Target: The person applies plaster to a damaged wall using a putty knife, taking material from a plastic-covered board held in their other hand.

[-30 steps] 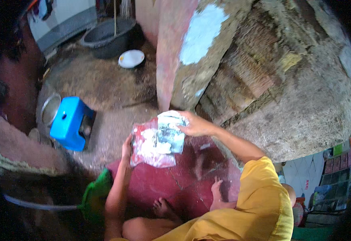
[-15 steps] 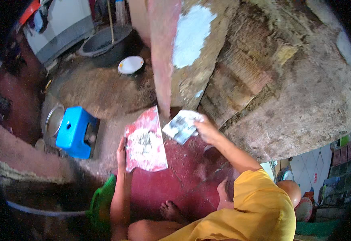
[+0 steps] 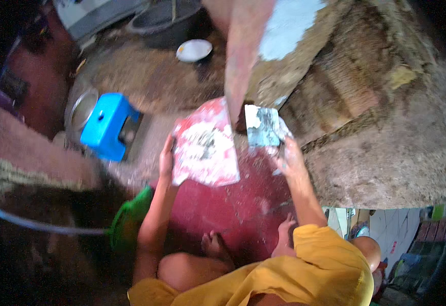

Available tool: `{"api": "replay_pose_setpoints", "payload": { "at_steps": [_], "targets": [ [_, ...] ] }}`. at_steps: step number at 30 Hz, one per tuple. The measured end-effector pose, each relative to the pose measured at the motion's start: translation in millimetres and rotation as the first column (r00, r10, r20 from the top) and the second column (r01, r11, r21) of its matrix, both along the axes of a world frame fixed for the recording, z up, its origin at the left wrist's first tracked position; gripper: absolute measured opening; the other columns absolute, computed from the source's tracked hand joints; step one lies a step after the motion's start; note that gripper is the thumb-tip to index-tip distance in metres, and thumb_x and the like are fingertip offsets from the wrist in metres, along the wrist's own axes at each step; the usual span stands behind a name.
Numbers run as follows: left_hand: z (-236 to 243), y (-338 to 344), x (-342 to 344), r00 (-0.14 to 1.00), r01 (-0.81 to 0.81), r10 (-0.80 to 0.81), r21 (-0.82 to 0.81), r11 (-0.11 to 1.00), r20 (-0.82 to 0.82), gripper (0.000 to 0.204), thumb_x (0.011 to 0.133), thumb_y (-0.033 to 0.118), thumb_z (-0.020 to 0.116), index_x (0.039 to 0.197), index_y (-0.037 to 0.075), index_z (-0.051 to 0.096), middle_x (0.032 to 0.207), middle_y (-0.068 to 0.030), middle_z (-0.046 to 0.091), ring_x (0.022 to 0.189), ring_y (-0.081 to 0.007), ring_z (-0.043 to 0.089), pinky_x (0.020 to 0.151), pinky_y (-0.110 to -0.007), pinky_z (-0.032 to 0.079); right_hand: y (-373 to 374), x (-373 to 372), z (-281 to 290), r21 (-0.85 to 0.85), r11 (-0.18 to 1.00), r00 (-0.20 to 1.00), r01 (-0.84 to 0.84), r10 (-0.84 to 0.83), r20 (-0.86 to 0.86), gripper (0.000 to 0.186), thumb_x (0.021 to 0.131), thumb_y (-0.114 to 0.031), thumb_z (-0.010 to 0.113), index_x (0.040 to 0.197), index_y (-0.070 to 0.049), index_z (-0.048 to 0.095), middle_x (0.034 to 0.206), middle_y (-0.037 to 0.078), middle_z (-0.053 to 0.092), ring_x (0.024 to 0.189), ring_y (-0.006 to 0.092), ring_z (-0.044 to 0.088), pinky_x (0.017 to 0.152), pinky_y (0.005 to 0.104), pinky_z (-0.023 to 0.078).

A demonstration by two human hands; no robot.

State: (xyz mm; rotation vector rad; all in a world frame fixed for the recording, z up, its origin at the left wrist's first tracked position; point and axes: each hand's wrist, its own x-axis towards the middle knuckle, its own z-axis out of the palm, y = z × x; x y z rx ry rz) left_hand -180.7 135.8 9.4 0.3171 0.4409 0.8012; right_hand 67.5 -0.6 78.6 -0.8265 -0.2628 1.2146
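Note:
My left hand (image 3: 167,159) grips the left edge of a red board (image 3: 202,109), whose middle is covered with white paste and dark grey smears. My right hand (image 3: 290,159) is closed on a small flat scraper (image 3: 264,127), pale blue-grey with white paste along one edge and dark smudges. White paste also clings to the right fingers. The scraper is raised beside the board's upper right side, with a gap between them. Past both stands a worn wall (image 3: 284,71) with a bright white patch (image 3: 289,28) spread on it.
On the left, a blue plastic stool (image 3: 103,127) stands by a round metal basin (image 3: 84,108). Beyond are a white bowl (image 3: 194,51) and a large dark tub (image 3: 164,23). Something green (image 3: 128,217) and a pale hose (image 3: 49,224) lie lower left. The floor (image 3: 197,209) is red.
The view has tilted, so the surroundings shift down less than they slide right and upward. My right hand has turned the scraper more upright, away from the board. Both hands keep their hold.

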Motion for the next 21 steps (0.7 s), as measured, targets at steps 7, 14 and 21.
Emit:
{"api": "replay_pose_setpoints", "payload": {
  "at_steps": [7,14,21],
  "targets": [
    [31.7,-10.4,-15.5,0.987,-0.109,0.119,0.091,0.990,-0.110,0.041,0.087,0.032,0.037,0.113,0.000,0.042,0.105,-0.0148,0.053,0.089,-0.0263,0.055,0.077,-0.038,0.046,5.0,25.2,71.9,0.512,0.530,0.582,0.676,-0.810,0.070,0.037,0.081,-0.009,0.046,0.117,-0.002,0.037,0.110,0.009,0.047,0.098,0.0186,0.047,0.085,0.0328,0.038],
    [29.5,-9.7,-29.8,0.970,-0.143,0.169,0.149,0.978,-0.175,0.040,0.087,0.030,0.037,0.112,0.000,0.043,0.102,-0.0141,0.054,0.085,-0.0245,0.057,0.074,-0.036,0.047,72.3,55.9,77.9,0.649,0.273,-0.209,0.710,-0.798,0.565,0.030,0.077,-0.001,0.046,0.104,0.010,0.042,0.093,0.016,0.052,0.076,0.0203,0.052,0.068,0.0333,0.042],
    [9.7,-2.5,-40.9,0.959,-0.155,0.180,0.124,0.980,-0.220,0.036,0.088,0.028,0.037,0.109,0.000,0.046,0.101,-0.0118,0.055,0.084,-0.0220,0.057,0.073,-0.034,0.047,106.1,38.0,111.3,0.846,0.158,-0.499,0.509,-0.747,0.440,0.031,0.068,0.004,0.048,0.097,0.010,0.053,0.088,0.019,0.058,0.079,0.0280,0.056,0.070,0.0335,0.042]
  ]
}}
